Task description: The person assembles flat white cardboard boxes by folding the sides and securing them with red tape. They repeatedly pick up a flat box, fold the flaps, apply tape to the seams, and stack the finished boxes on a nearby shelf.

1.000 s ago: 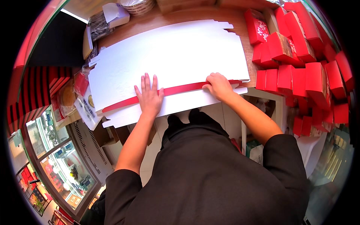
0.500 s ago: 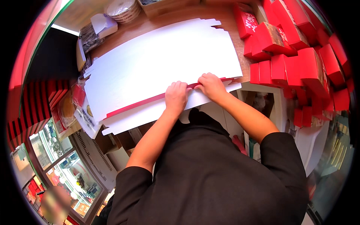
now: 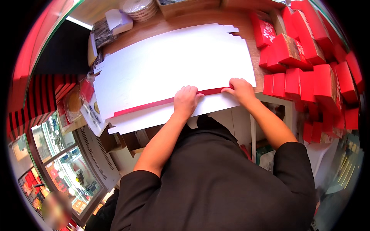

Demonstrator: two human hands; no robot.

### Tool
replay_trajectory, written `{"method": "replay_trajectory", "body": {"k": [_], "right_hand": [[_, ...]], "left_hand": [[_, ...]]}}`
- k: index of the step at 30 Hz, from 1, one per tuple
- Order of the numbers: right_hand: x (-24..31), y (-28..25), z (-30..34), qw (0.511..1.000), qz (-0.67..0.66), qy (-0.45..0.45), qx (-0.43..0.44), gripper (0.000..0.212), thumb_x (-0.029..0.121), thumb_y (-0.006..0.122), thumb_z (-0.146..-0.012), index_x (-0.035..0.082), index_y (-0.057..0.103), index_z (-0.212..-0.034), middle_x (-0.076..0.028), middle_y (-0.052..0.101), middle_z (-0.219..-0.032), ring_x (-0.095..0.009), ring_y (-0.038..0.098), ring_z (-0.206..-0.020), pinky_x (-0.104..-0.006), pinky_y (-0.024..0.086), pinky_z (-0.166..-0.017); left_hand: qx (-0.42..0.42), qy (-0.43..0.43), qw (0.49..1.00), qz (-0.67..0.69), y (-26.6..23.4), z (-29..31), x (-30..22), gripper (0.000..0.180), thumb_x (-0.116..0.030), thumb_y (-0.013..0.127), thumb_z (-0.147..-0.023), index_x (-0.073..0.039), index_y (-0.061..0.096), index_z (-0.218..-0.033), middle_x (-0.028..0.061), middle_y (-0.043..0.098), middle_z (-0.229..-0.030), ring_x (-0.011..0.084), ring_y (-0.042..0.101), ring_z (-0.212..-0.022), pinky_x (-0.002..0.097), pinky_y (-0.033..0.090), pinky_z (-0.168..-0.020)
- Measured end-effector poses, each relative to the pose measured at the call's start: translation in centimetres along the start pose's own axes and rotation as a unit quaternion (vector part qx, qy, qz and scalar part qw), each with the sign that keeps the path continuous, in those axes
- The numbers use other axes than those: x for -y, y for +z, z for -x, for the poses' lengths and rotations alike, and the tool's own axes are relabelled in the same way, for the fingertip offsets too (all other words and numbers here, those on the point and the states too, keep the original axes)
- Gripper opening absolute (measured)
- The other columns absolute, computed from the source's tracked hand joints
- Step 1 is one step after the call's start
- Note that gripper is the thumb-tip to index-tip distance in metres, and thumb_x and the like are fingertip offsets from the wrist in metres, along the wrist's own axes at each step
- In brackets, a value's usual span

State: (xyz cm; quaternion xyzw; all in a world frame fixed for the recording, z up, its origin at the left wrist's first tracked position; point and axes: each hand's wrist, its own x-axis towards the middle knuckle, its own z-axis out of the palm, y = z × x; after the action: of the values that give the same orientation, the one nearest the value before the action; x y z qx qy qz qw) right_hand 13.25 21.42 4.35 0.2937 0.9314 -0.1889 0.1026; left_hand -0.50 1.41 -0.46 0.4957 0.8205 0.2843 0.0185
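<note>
A large white cardboard box blank (image 3: 169, 65) lies flat in front of me, with notched tabs at its corners. Along its near side a narrow band is folded up, showing a red strip (image 3: 144, 107). Below this strip, a white flap (image 3: 150, 120) hangs over the near edge of the table. My left hand (image 3: 185, 101) is closed over the fold near its middle, thumb pointing right. Farther right, my right hand (image 3: 241, 92) pinches the same fold near the right end, thumb pointing left. Both palms are hidden.
Many red boxes (image 3: 300, 82) are stacked on the right. At the back stand a stack of tape rolls (image 3: 139, 9) and a small white box (image 3: 119, 21). Plastic-wrapped packets (image 3: 93, 109) lie to the left. Open shelves (image 3: 122, 143) sit under the wooden table (image 3: 185, 20).
My right hand has slid to the right along the fold, so the hands are farther apart. The left hand stays near the middle. The whole view has shifted slightly.
</note>
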Motion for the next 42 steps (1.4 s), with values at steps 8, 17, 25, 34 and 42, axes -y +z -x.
{"method": "replay_trajectory", "body": {"k": [8,17,25,34,42], "right_hand": [[-2.1,3.1,-0.4,0.974,0.068,-0.074,-0.203,0.082,0.050,0.076,-0.071,0.003,0.048,-0.132,-0.024,0.035,-0.144,-0.038,0.032,-0.135,-0.0497,0.026,-0.110],[0.4,7.4,-0.7,0.980,0.121,-0.041,-0.154,0.073,0.045,0.045,-0.097,0.003,0.022,-0.152,-0.022,0.010,-0.159,-0.034,0.006,-0.149,-0.0542,0.003,-0.117],[2.1,7.5,-1.3,0.976,0.144,-0.016,-0.162,0.075,0.047,0.049,-0.095,0.009,0.022,-0.153,-0.017,0.014,-0.160,-0.032,0.010,-0.149,-0.0527,0.008,-0.118],[2.0,7.5,-1.1,0.970,0.170,-0.019,-0.173,0.071,0.045,0.046,-0.096,0.010,0.022,-0.153,-0.016,0.016,-0.159,-0.031,0.012,-0.148,-0.0519,0.009,-0.118],[2.0,7.6,-1.1,0.967,0.171,-0.029,-0.185,0.070,0.044,0.047,-0.096,0.009,0.025,-0.152,-0.016,0.017,-0.159,-0.031,0.014,-0.148,-0.0518,0.011,-0.118]], "left_hand": [[-0.040,0.021,0.996,-0.075,-0.1,0.2,-0.3,0.055,-0.036,0.074,-0.077,-0.014,0.056,-0.124,0.0161,0.044,-0.137,0.0276,0.042,-0.127,0.0471,0.033,-0.105],[0.100,-0.023,0.992,-0.068,0.4,0.0,0.0,0.063,-0.041,0.048,-0.095,-0.008,0.036,-0.147,0.0185,0.022,-0.157,0.0300,0.018,-0.147,0.0514,0.013,-0.118],[-0.006,-0.007,0.998,-0.065,-5.5,4.3,7.4,0.047,-0.034,0.071,-0.081,-0.005,0.056,-0.116,0.0161,0.048,-0.128,0.0302,0.043,-0.122,0.0504,0.032,-0.103],[0.068,-0.069,0.989,-0.113,-15.7,9.6,16.8,0.029,-0.024,0.076,-0.075,-0.005,0.056,-0.084,0.0105,0.057,-0.083,0.0302,0.055,-0.082,0.0394,0.046,-0.072],[0.073,-0.072,0.994,-0.048,-15.7,9.2,18.1,0.030,-0.029,0.074,-0.078,-0.004,0.058,-0.080,0.0113,0.057,-0.078,0.0300,0.057,-0.077,0.0392,0.048,-0.068]]}}
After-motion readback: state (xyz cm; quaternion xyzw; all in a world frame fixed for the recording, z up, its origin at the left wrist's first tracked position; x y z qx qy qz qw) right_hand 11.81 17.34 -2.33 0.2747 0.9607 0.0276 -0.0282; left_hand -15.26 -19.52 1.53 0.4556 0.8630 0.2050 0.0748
